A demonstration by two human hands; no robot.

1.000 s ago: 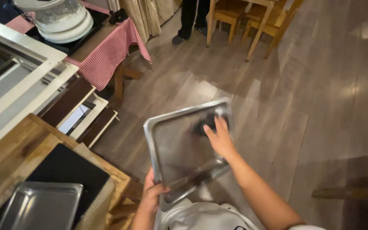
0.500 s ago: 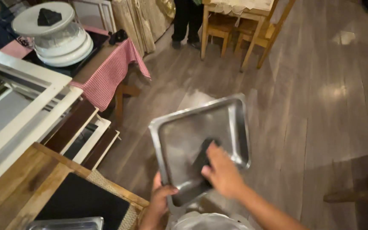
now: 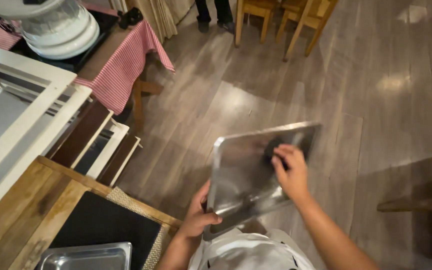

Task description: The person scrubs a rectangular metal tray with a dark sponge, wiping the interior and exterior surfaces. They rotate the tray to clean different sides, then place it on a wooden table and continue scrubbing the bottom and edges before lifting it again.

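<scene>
1. Metal tray [image 3: 246, 170]: tilted, being held above the wooden floor [image 3: 376, 100], centre of view.
2. Left hand [image 3: 198, 215]: closing its fingers around the tray's near corner, at 7 o'clock from the tray's middle.
3. Right hand [image 3: 288, 170]: pressing a dark pad [image 3: 272, 146] against the tray, at 2 o'clock; fingers curled over it.
4. Second metal tray [image 3: 88, 257]: lying on a black mat [image 3: 101, 222] on the wooden counter [image 3: 11, 205], at 8 o'clock.

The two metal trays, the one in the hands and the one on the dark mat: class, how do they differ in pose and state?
The held tray is lifted and tilted over the floor; the second tray lies flat on the dark mat. The left hand grips the held tray's lower edge and the right hand presses a dark pad on it; nothing touches the second tray. Both are shiny, rectangular, rimmed metal.
</scene>
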